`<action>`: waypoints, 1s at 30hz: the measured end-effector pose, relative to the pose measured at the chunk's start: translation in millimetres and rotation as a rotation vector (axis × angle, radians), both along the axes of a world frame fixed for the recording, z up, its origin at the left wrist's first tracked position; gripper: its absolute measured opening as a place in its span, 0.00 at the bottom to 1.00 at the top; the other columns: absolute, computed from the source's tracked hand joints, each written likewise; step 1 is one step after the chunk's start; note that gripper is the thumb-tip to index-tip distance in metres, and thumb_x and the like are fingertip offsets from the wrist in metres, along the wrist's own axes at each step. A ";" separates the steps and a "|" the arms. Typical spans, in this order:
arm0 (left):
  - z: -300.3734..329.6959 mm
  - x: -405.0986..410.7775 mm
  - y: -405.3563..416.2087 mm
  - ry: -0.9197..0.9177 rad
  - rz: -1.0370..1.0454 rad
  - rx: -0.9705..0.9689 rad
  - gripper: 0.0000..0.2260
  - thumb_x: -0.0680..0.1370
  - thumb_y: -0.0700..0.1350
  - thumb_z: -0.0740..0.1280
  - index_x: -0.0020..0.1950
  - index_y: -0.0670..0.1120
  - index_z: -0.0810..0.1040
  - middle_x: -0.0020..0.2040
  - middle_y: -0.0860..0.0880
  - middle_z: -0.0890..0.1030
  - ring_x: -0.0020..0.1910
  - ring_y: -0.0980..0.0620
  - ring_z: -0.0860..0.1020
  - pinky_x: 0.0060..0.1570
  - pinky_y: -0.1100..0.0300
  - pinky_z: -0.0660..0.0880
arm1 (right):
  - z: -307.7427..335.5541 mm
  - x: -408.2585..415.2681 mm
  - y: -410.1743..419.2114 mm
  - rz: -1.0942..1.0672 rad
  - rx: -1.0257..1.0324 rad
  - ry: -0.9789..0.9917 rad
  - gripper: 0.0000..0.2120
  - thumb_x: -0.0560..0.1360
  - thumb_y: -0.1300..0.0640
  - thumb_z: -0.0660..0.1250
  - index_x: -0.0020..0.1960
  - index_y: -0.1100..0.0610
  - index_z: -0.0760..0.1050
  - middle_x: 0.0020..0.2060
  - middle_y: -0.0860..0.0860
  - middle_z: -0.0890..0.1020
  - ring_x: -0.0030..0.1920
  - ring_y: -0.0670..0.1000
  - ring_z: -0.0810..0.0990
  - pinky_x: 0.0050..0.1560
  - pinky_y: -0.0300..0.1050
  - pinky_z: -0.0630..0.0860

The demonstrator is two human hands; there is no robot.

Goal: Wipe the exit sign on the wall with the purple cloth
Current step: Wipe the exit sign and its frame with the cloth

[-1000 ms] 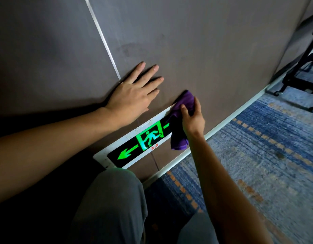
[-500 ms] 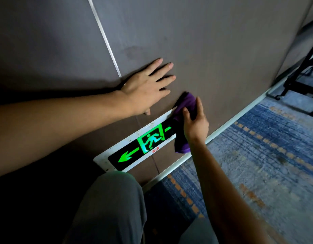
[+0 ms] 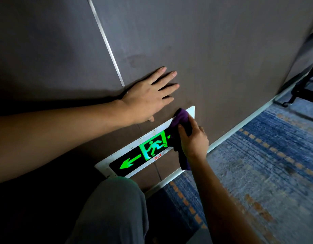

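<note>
Sign [image 3: 134, 155] low on wall [image 3: 213, 50]: right hand [image 3: 193, 140] grips bunched cloth [image 3: 183, 120] on its 2 o'clock end to wipe. Left hand [image 3: 148, 95], fingers flat, braces on wall at 12 o'clock.

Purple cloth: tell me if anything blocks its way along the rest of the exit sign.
Nothing visible does. The right hand grips the purple cloth at the exit sign's right end; the lit panel leftward lies bare. The left hand rests on the wall above it.

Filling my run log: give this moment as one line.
left hand flat on wall | right hand grips purple cloth | cloth on lit green exit sign, right end
</note>
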State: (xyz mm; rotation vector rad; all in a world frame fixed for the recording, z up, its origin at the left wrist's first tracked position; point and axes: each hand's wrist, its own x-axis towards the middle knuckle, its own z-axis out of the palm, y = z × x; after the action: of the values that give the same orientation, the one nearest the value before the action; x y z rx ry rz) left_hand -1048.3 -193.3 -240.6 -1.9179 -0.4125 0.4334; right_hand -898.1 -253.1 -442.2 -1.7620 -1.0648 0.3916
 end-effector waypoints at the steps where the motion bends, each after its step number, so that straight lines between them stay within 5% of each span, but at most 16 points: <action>1: 0.7 0.1 -0.1 0.008 0.011 0.001 0.44 0.75 0.72 0.68 0.85 0.52 0.60 0.87 0.42 0.49 0.85 0.31 0.43 0.82 0.33 0.41 | -1.1 1.0 -3.8 0.043 0.000 0.013 0.25 0.77 0.38 0.65 0.74 0.35 0.66 0.56 0.52 0.83 0.53 0.58 0.83 0.48 0.47 0.78; 10: 5.5 3.2 -4.7 0.011 0.054 -0.040 0.43 0.76 0.69 0.69 0.85 0.51 0.59 0.87 0.44 0.48 0.85 0.33 0.42 0.83 0.34 0.41 | 9.1 -0.4 5.6 -0.073 0.083 0.315 0.26 0.78 0.41 0.66 0.75 0.37 0.67 0.62 0.49 0.83 0.61 0.53 0.81 0.57 0.40 0.72; 21: 7.0 6.7 2.5 0.061 0.040 -0.052 0.44 0.76 0.70 0.68 0.85 0.50 0.59 0.87 0.44 0.49 0.85 0.32 0.42 0.82 0.33 0.40 | -1.3 -32.7 -7.3 -0.030 0.086 0.120 0.26 0.76 0.39 0.68 0.73 0.40 0.72 0.58 0.50 0.83 0.56 0.51 0.82 0.49 0.41 0.71; 30: 4.8 11.1 8.0 0.015 0.000 -0.092 0.37 0.79 0.67 0.67 0.83 0.51 0.65 0.87 0.45 0.54 0.85 0.34 0.45 0.82 0.34 0.40 | 4.5 16.2 7.7 -0.142 0.091 0.291 0.24 0.77 0.42 0.68 0.72 0.42 0.74 0.56 0.48 0.86 0.56 0.51 0.84 0.52 0.39 0.72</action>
State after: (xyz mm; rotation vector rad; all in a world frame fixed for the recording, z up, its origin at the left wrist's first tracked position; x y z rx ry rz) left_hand -1037.2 -185.3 -235.8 -2.0023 -0.3883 0.4735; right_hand -881.9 -245.4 -437.7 -1.6296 -0.7363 0.4862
